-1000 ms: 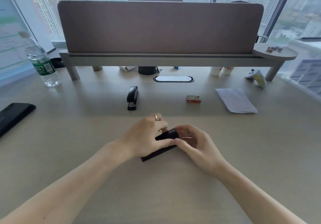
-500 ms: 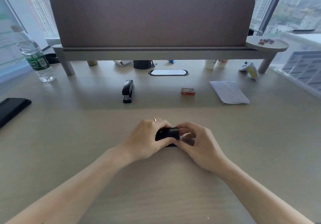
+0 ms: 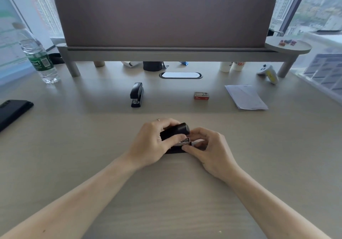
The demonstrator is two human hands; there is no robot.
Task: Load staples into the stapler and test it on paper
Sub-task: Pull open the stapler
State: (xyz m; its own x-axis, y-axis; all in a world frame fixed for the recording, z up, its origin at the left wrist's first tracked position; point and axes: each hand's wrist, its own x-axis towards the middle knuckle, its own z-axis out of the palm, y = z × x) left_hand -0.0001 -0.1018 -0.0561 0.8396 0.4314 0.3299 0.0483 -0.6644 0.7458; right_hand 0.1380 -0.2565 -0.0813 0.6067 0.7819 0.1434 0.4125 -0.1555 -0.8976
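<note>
A black stapler [image 3: 177,130] sits on the desk in front of me, held between both hands. My left hand [image 3: 155,142] grips its body from the left, thumb across the side. Its black top is tilted up, and the metal staple channel [image 3: 185,142] shows beneath it. My right hand [image 3: 209,146] pinches the front of the base and channel. A second black stapler [image 3: 137,94] lies farther back to the left. The small red staple box [image 3: 201,95] and the folded white paper [image 3: 245,97] rest farther back to the right.
A water bottle [image 3: 39,58] stands at the far left, and a black phone [image 3: 13,111] lies at the left edge. A raised shelf with a divider panel [image 3: 162,16] crosses the back. A white game controller [image 3: 269,72] sits by its right leg.
The stapler's top has lifted, exposing the metal channel. My right fingers have shifted to the front of the base. The camera has moved closer to the desk.
</note>
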